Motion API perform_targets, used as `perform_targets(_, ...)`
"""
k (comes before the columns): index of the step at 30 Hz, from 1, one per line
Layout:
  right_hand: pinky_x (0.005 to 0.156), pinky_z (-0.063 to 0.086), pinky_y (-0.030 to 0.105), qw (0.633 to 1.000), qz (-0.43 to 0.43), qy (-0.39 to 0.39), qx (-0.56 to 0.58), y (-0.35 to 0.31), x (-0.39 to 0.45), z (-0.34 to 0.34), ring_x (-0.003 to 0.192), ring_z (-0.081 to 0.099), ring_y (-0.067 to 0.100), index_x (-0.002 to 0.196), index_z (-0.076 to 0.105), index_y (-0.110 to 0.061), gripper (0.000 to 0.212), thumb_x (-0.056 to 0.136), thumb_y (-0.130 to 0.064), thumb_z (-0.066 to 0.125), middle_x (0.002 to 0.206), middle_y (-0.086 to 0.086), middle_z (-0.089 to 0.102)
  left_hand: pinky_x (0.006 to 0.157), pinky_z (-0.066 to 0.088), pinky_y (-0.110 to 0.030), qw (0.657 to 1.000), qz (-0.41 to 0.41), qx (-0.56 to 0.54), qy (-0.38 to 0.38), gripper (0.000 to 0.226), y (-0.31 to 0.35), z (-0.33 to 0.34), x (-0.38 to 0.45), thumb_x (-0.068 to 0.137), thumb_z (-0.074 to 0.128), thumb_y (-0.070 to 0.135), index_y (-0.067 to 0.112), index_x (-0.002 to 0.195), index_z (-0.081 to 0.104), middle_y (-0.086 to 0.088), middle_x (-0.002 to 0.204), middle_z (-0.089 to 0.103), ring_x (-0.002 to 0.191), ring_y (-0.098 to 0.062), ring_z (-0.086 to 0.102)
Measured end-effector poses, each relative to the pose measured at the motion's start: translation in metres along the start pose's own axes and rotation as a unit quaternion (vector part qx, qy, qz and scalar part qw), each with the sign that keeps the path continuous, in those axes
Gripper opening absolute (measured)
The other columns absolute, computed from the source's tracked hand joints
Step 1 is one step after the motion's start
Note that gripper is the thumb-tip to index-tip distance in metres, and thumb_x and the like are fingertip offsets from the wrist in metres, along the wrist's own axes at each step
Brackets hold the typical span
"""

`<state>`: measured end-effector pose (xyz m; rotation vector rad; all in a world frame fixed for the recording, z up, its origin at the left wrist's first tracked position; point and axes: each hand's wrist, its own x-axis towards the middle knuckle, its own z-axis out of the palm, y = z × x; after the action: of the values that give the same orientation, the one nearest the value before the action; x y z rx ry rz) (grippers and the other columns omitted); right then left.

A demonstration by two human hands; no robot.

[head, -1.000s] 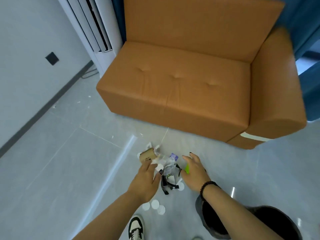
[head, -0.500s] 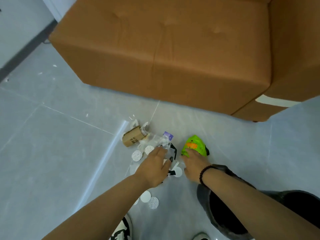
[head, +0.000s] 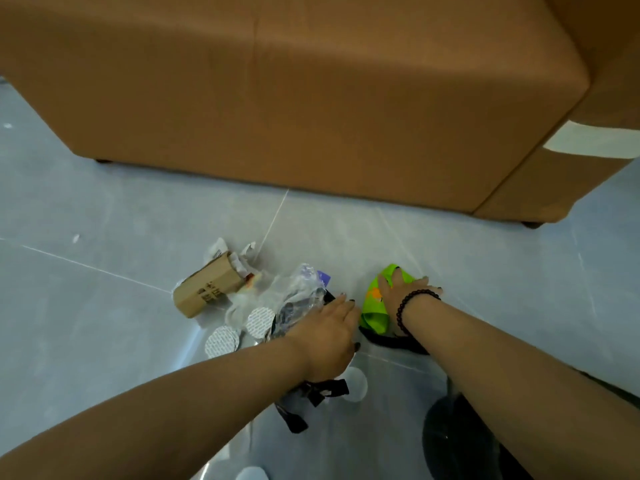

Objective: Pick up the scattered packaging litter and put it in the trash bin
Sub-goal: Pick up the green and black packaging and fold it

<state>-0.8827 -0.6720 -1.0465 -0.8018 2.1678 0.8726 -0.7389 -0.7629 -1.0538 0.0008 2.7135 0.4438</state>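
Head view, looking down at a grey tiled floor (head: 104,306) in front of an orange sofa (head: 311,98). The packaging litter is lying in a loose cluster on the floor: a brown cardboard box (head: 204,289) on its side at the left, crumpled clear plastic wrap (head: 298,289) just beside it, several white round pads (head: 259,320), black strap-like scraps (head: 322,393) and a green wrapper (head: 375,306) at the right. The left hand (head: 329,337) is reaching over the clear plastic and black scraps with fingers extended and lying close together; whether it is gripping anything beneath the palm cannot be told. The right hand (head: 401,289), wearing a black bead bracelet (head: 412,303), is pressing down on the green wrapper with fingers spread flat, not yet curled round it. The trash bin (head: 460,441), dark and partly hidden by the right forearm, is standing near the lower right, close to the pile.

Judged step: gathering, at the start of a pick-up; most of the litter is apparently not yet binned. The next move is calling for the fingers to close round the wrapper and the plastic, bunching the light, slippery pieces so none slides out, followed by a short carry back over the bin's rim.
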Motion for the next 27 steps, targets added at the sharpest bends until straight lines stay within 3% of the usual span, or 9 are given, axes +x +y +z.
perform_targets(3,0.104,0.034,0.058,0.998,-0.007,0.029,0.056,-0.006,0.026,0.011,0.137,0.021,0.048,0.149,-0.016,-0.016,0.102,0.087,-0.029,0.064,0.156,0.020,-0.012,0.120,0.006,-0.035,1.000,0.009,0.001,0.011,0.065,-0.011,0.013,0.010,0.099,0.039,0.030,0.005,0.151,0.008,-0.012,0.160,0.008,0.148,-0.024,0.001)
perform_targets(5,0.103,0.039,0.049,0.996,-0.034,0.066,0.047,-0.008,0.031,0.017,0.135,0.031,0.041,0.150,-0.008,-0.012,0.089,0.091,-0.024,0.057,0.154,0.025,0.004,0.118,0.009,-0.032,1.000,-0.004,-0.017,0.024,0.062,-0.019,0.015,0.010,0.099,0.040,0.027,0.005,0.150,0.012,-0.012,0.158,0.015,0.147,-0.024,0.007)
perform_targets(9,0.096,0.041,0.038,0.984,-0.056,0.168,0.016,-0.007,0.014,0.022,0.122,0.049,0.031,0.137,0.037,-0.004,0.043,0.096,-0.016,0.043,0.136,0.017,0.045,0.111,0.022,-0.030,0.994,-0.035,-0.088,0.049,0.056,-0.025,0.014,0.002,0.097,0.045,0.023,0.006,0.146,0.023,-0.011,0.150,0.029,0.139,-0.024,0.026)
perform_targets(12,0.092,0.042,0.037,0.979,-0.047,0.196,0.033,-0.001,-0.004,0.021,0.120,0.051,0.031,0.133,0.038,-0.003,0.038,0.096,-0.008,0.037,0.133,0.015,0.049,0.113,0.023,-0.031,0.989,-0.039,-0.128,0.068,0.061,-0.025,0.015,-0.007,0.096,0.047,0.024,0.009,0.148,0.018,-0.009,0.153,0.025,0.141,-0.024,0.024)
perform_targets(15,0.077,0.041,0.034,0.975,-0.042,0.206,0.075,0.004,-0.023,0.019,0.112,0.055,0.033,0.128,0.040,-0.002,0.038,0.090,-0.001,0.043,0.125,0.018,0.052,0.117,0.019,-0.030,0.979,-0.052,-0.179,0.076,0.070,-0.025,0.012,-0.018,0.095,0.051,0.031,0.011,0.151,0.015,-0.008,0.157,0.019,0.145,-0.022,0.018)
perform_targets(18,0.068,0.040,0.032,0.964,-0.048,0.220,0.141,0.000,-0.040,0.016,0.102,0.058,0.033,0.123,0.044,-0.004,0.033,0.089,-0.004,0.046,0.118,0.019,0.054,0.112,0.031,-0.042,0.959,-0.079,-0.243,0.118,0.081,-0.031,0.013,-0.026,0.083,0.055,0.052,0.010,0.145,0.025,-0.013,0.148,0.034,0.137,-0.029,0.033)
perform_targets(21,0.051,0.038,0.029,0.944,-0.077,0.248,0.204,-0.011,-0.054,0.011,0.074,0.055,0.027,0.114,0.046,-0.007,0.021,0.094,-0.011,0.043,0.103,0.016,0.055,0.117,0.023,-0.037,0.949,-0.113,-0.266,0.128,0.091,-0.028,0.013,-0.041,0.088,0.059,0.043,0.008,0.151,0.003,-0.011,0.157,0.017,0.145,-0.024,0.019)
perform_targets(23,0.045,0.036,0.027,0.932,-0.092,0.259,0.237,-0.019,-0.065,0.010,0.062,0.050,0.021,0.105,0.046,-0.011,0.012,0.094,-0.013,0.042,0.092,0.011,0.052,0.117,0.021,-0.035,0.944,-0.120,-0.268,0.148,0.094,-0.027,0.009,-0.050,0.089,0.061,0.041,0.008,0.152,0.000,-0.011,0.158,0.014,0.145,-0.023,0.017)
perform_targets(27,0.059,0.044,0.030,0.919,-0.112,0.283,0.251,-0.034,-0.098,0.012,0.081,0.057,0.029,0.098,0.049,-0.014,0.006,0.092,-0.015,0.046,0.101,0.012,0.058,0.113,0.026,-0.035,0.962,-0.116,-0.190,0.159,0.068,-0.023,-0.011,-0.078,0.090,0.057,0.042,0.010,0.144,0.031,-0.014,0.148,0.034,0.140,-0.028,0.028)
